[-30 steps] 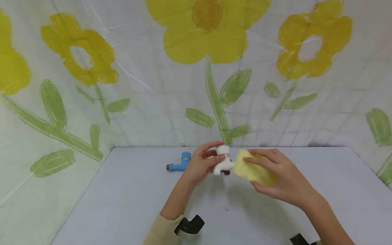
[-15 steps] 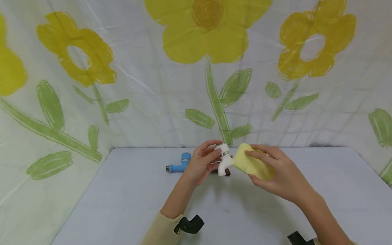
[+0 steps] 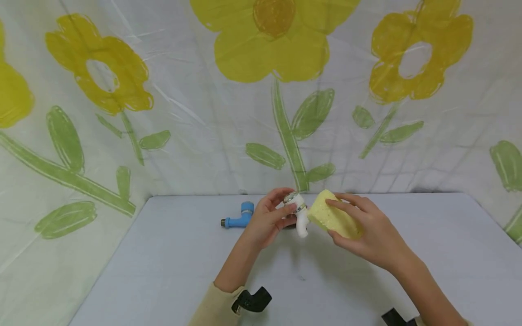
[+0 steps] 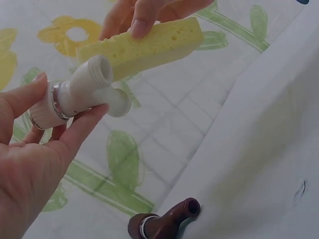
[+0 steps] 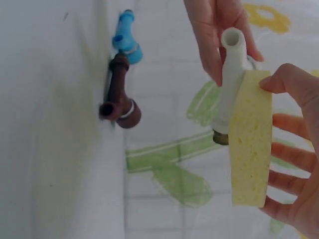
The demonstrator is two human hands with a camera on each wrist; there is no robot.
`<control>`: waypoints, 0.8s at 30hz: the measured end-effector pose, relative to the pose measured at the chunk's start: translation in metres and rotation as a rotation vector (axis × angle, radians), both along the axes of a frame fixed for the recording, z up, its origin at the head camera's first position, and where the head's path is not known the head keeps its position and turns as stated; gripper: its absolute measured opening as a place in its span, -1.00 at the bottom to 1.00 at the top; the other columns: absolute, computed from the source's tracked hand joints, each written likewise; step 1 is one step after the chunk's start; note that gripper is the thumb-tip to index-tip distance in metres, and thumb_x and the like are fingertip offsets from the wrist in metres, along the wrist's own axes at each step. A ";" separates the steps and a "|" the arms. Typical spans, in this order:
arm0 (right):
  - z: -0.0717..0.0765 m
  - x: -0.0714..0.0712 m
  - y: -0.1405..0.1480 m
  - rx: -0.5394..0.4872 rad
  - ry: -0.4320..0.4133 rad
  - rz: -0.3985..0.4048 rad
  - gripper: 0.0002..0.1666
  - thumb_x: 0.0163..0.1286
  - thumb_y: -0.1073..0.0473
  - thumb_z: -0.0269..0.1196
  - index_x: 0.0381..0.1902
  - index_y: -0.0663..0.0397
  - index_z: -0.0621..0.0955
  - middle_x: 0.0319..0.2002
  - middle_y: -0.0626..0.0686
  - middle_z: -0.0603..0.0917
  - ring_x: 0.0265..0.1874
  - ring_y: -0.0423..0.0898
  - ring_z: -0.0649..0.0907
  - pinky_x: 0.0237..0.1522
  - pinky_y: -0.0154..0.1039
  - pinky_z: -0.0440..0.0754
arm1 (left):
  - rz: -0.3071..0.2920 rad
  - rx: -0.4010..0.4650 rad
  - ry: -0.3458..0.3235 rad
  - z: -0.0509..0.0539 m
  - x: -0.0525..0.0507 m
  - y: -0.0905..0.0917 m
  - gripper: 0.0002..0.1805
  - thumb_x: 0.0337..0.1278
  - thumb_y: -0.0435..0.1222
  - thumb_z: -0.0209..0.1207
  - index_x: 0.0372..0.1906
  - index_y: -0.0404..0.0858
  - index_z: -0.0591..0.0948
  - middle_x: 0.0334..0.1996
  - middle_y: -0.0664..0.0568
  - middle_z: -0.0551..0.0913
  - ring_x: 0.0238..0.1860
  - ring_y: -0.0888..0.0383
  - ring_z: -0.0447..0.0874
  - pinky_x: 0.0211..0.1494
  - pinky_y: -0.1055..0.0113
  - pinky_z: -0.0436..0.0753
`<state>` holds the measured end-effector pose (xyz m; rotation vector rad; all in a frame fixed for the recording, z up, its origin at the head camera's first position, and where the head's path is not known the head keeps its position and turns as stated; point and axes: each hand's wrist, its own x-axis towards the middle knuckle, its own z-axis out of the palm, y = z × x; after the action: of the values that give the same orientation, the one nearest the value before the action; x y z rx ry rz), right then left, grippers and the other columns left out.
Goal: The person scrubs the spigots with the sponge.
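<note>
My left hand [image 3: 267, 219] pinches the ribbed knob end of a white plastic tap [image 3: 302, 219] above the table, its spout tilted down. In the left wrist view the tap [image 4: 82, 92] shows a silver ring between knob and body. A yellow sponge [image 3: 334, 215] is held between the thumb and fingers of my right hand [image 3: 371, 231]. In the right wrist view the sponge [image 5: 251, 144] lies against the side of the tap's body [image 5: 232, 84], and a brass-coloured threaded end shows below it.
A blue tap [image 3: 237, 217] lies on the white table [image 3: 171, 271] behind my left hand. Beside it lies a dark brown tap [image 5: 119, 92], mostly hidden in the head view. A flower-printed sheet [image 3: 195, 149] hangs at the table's back edge.
My left hand has turned the white tap, so its spout swings down and right and its knob top tips into view. The sponge has shifted slightly left and tilted along the tap.
</note>
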<state>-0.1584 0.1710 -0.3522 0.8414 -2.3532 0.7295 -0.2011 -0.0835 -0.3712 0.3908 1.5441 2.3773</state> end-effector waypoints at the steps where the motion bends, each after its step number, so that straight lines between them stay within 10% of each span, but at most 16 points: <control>1: -0.001 0.000 -0.001 -0.008 -0.010 0.011 -0.24 -0.01 0.24 0.62 0.24 -0.08 0.71 0.24 0.04 0.66 0.16 0.09 0.66 -0.21 -0.01 0.79 | 0.006 0.005 -0.001 0.000 0.000 0.000 -0.58 0.52 -0.57 0.03 0.38 -0.43 0.41 0.10 0.01 0.49 0.01 0.14 0.67 -0.03 0.34 0.77; 11: -0.001 -0.002 -0.002 -0.063 -0.055 0.058 -0.24 0.01 0.28 0.63 0.24 -0.08 0.70 0.21 0.03 0.68 0.15 0.07 0.69 -0.05 -0.53 0.63 | 0.013 0.047 0.014 -0.001 0.001 0.001 -0.72 0.51 -0.56 0.04 0.04 -0.13 0.51 0.35 -0.26 0.51 0.23 0.05 0.66 -0.02 0.26 0.80; 24: 0.000 0.003 -0.002 -0.065 -0.069 0.016 -0.26 0.02 0.27 0.63 0.23 -0.11 0.72 0.21 0.01 0.68 0.16 0.07 0.67 0.01 -0.57 0.55 | 0.011 -0.031 0.056 0.001 0.002 0.002 -0.52 0.54 -0.51 0.05 0.45 -0.54 0.36 0.33 -0.21 0.48 0.16 0.11 0.63 0.08 0.19 0.79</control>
<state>-0.1553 0.1692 -0.3519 0.8204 -2.3715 0.8494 -0.1988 -0.0811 -0.3701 0.4463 1.6094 2.3672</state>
